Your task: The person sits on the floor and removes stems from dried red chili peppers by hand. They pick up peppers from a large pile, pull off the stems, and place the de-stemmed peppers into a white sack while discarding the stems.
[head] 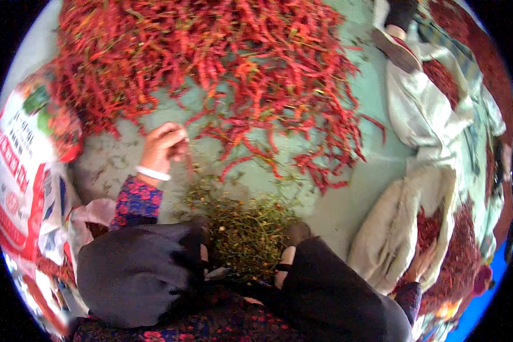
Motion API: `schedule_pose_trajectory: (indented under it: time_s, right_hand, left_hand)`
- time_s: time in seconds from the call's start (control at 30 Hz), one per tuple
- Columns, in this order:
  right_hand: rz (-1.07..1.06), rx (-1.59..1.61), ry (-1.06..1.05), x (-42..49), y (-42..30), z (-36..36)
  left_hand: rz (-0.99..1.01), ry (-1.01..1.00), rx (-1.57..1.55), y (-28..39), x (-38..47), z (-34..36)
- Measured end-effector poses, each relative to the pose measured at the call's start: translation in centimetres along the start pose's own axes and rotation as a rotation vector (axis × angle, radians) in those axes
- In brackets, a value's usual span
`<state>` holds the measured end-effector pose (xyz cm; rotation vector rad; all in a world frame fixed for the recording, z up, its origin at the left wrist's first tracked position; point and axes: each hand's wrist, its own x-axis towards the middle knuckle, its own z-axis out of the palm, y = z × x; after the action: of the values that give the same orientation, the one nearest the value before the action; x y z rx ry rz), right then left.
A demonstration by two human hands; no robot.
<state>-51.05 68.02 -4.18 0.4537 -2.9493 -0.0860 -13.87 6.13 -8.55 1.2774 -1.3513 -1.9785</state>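
My left hand (166, 145), with a white bracelet at the wrist, hovers over the floor sheet with its fingers curled. A faint reddish streak hangs just below its fingertips; blur hides whether the fingers hold it. Just beyond spreads a large heap of long red chili peppers (188, 55). Green stems and calyx scraps (248, 231) lie piled between my feet. Far to the right, my right hand (423, 263) is at the mouth of a whitish woven sack (384, 226) with red chilies (427, 224) inside. Its fingertips are not clear.
A printed white-and-red sack (19, 166) stands at the left. Another person's shoe (397, 49) rests at the upper right beside a pale sack (414, 107). More red chilies (464, 248) are heaped beyond the right-hand sack. A pale green sheet (337, 209) covers the floor.
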Motion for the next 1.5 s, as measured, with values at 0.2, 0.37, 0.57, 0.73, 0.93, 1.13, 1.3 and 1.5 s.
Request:
schedule_pose_trajectory:
  time_s: [0.2, 0.37, 0.57, 0.73, 0.93, 1.13, 1.3, 1.5]
  right_hand:
    - [-0.007, 0.536, -0.207, 1.5, 1.8, -2.4]
    - [0.075, 0.238, -0.035, 3.0, 3.6, -7.4]
    - [-0.110, 0.439, 0.058, 5.7, -9.2, -11.8]
    - [-0.258, 1.096, -1.049, 0.7, -37.0, -7.9]
    - [-0.464, 1.534, -1.514, -6.5, -47.7, -1.2]
    - [-0.355, 1.579, -1.442, -8.5, -48.8, -0.1]
    - [-0.678, 1.381, -1.051, -9.3, -47.5, 0.4]
    - [-0.725, 1.442, -0.970, -10.4, -45.6, 0.6]
  left_hand:
    - [0.004, 0.022, -0.101, 0.0, -2.1, -2.0]
    - [0.082, -0.081, -0.099, -0.2, -2.3, -0.4]
    - [0.046, -0.234, -0.085, 0.7, -4.4, 2.1]
    - [-0.055, -0.234, -0.167, -0.2, -5.7, 4.3]
    - [-0.139, -0.194, -0.209, -0.5, -5.6, 3.8]
    - [0.168, -0.213, 0.189, -2.5, -5.5, 5.3]
    - [-0.101, -0.177, 0.220, -1.7, -6.7, 6.0]
    - [-0.606, -0.378, -0.310, -4.5, -7.4, 4.0]
